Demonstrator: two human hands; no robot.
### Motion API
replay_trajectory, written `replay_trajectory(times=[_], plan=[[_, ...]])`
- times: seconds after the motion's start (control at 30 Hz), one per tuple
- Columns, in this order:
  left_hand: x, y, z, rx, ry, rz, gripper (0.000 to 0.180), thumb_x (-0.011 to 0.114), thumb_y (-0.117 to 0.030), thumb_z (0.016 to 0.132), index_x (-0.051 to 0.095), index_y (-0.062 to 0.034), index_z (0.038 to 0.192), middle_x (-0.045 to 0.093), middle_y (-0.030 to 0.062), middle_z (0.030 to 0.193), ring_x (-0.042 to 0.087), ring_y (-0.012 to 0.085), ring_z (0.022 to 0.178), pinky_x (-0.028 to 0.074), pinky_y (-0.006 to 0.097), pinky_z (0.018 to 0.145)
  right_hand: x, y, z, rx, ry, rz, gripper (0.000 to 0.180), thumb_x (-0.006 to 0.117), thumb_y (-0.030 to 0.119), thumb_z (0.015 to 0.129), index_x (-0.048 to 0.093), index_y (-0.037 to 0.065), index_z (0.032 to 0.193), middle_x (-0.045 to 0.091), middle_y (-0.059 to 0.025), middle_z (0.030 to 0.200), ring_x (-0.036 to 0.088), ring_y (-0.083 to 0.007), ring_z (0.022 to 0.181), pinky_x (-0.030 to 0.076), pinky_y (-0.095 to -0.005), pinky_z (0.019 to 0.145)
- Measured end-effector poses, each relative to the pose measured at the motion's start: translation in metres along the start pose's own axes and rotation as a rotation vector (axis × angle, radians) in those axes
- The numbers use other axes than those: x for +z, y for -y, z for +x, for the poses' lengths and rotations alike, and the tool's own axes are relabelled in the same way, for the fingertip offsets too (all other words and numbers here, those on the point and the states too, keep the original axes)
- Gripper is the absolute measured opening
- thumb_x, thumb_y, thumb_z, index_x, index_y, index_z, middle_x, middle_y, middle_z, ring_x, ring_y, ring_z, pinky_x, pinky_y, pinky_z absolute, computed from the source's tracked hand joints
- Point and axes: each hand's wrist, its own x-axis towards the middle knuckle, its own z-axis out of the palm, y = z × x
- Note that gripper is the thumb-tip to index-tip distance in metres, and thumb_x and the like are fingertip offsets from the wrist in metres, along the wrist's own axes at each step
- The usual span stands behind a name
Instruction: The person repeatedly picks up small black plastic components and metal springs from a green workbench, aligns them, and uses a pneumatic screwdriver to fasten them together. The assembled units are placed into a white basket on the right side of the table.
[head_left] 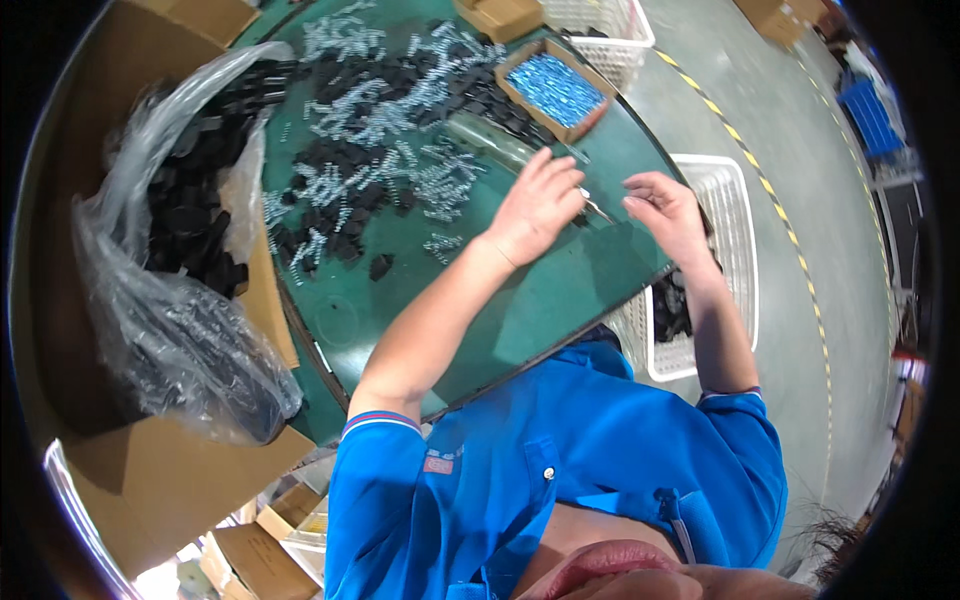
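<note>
Two hands: both at the right side of the green table (545, 295), a gap between them.
Left hand (540, 205): back uppermost, fingers reaching forward, partly bent; whether they pinch anything, cannot tell.
Right hand (668, 212): thumb and forefinger apart, remaining fingers loosely curled.
Slim metallic piece (598, 207): between the hands, just beside the left one; too small to tell its form.
Clear tube (490, 140): beyond the left hand, near the black parts (345, 160).
Springs (375, 118): silvery, strewn loose among those parts.
Cardboard box (525, 103): on table, filled with small blue pieces (556, 88).
White basket (740, 205): beside the table, right.
</note>
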Motion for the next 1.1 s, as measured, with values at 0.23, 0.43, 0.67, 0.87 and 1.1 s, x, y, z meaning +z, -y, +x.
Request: replay_trajectory(times=[0.23,0.43,0.67,0.87,1.1], plan=[[-0.001,-0.002,0.003,-0.057,0.0,-0.071,0.014,0.066,-0.004,0.081,0.06,-0.0054,0.094,0.064,0.0121,0.116,0.057,0.0319,0.121,0.037,0.054,0.111,0.027,-0.014,-0.038,-0.051,-0.317,-0.431,0.013,0.075,0.007,0.081,0.071,0.001,0.092,0.072,-0.013,0.083,0.071,-0.0227,0.073,0.055,-0.0319,0.067],[0.0,-0.001,0.002,-0.063,-0.021,-0.079,0.013,0.066,-0.003,0.082,0.059,-0.0049,0.093,0.063,0.012,0.114,0.058,0.0321,0.121,0.036,0.054,0.112,0.039,-0.009,-0.04,-0.23,-0.34,-0.834,0.01,0.078,0.011,0.077,0.07,0.006,0.081,0.07,-0.0084,0.077,0.065,-0.0241,0.067,0.049,-0.0371,0.069],[0.0,-0.001,0.0,-0.068,-0.038,-0.106,0.01,0.063,-0.004,0.083,0.058,-0.0043,0.091,0.063,0.0128,0.114,0.058,0.0329,0.121,0.035,0.055,0.112,0.048,-0.009,-0.04,-0.057,-0.369,-0.622,0.01,0.079,0.009,0.075,0.07,0.009,0.08,0.068,-0.0051,0.074,0.064,-0.0235,0.073,0.045,-0.0372,0.078],[-0.002,-0.002,0.002,-0.05,-0.023,-0.107,0.011,0.061,-0.004,0.08,0.057,-0.0032,0.091,0.063,0.0144,0.115,0.056,0.0343,0.122,0.034,0.056,0.112,0.05,-0.011,-0.038,-0.385,-0.339,-0.984,0.017,0.077,0.005,0.073,0.064,0.009,0.083,0.067,-0.0049,0.076,0.064,-0.0241,0.076,0.044,-0.0377,0.078],[0.0,-0.002,0.0,-0.042,-0.061,-0.127,0.014,0.063,-0.004,0.08,0.058,-0.0037,0.093,0.063,0.014,0.115,0.055,0.0339,0.123,0.032,0.056,0.114,0.048,-0.012,-0.036,-0.289,-0.329,-0.862,0.015,0.075,0.005,0.077,0.065,0.009,0.087,0.068,-0.005,0.079,0.064,-0.0241,0.074,0.045,-0.0373,0.077]])
